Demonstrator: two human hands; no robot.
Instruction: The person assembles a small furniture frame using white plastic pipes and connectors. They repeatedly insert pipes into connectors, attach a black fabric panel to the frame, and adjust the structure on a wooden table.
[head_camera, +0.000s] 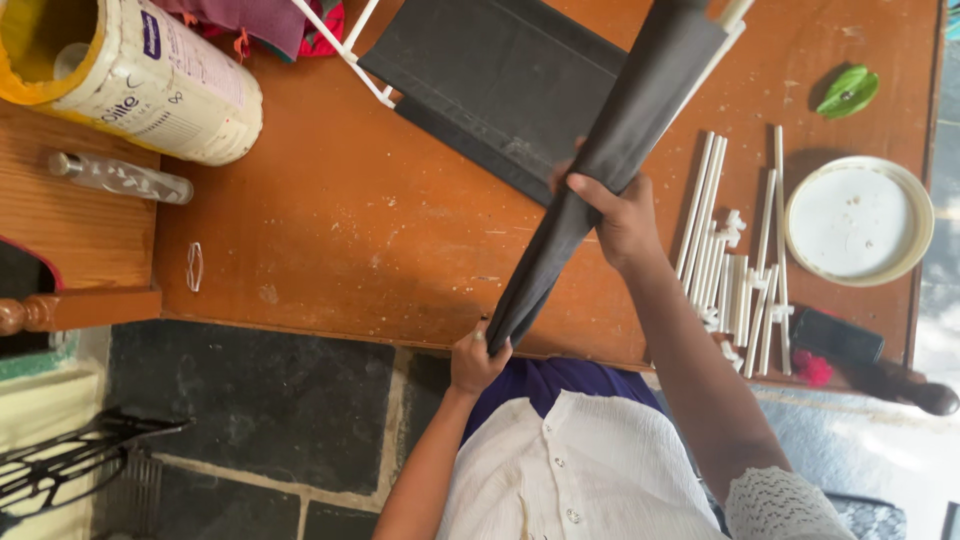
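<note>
While my left hand (477, 360) pinches the bottom end of the dark fabric sleeve (600, 170) and my right hand (622, 215) grips its middle above the table (330, 220), I'd worry the rod (735, 12) inside slips out, or my elbow scatters those white tubes (735, 270).

Left hand (476, 362) and right hand (622, 220) both clenched.

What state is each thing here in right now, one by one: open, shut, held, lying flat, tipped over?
Left hand: shut on the lower end of the dark fabric sleeve.
Right hand: shut around the sleeve's middle.
Dark fabric sleeve: held stretched, slanting above the table.
Dark fabric panel: lying flat on white rods.
Loose white rods: lying in a bunch.
White lid: off, lying flat.
Large tin: tipped on its side, open.
Clear bottle: lying down.
</note>
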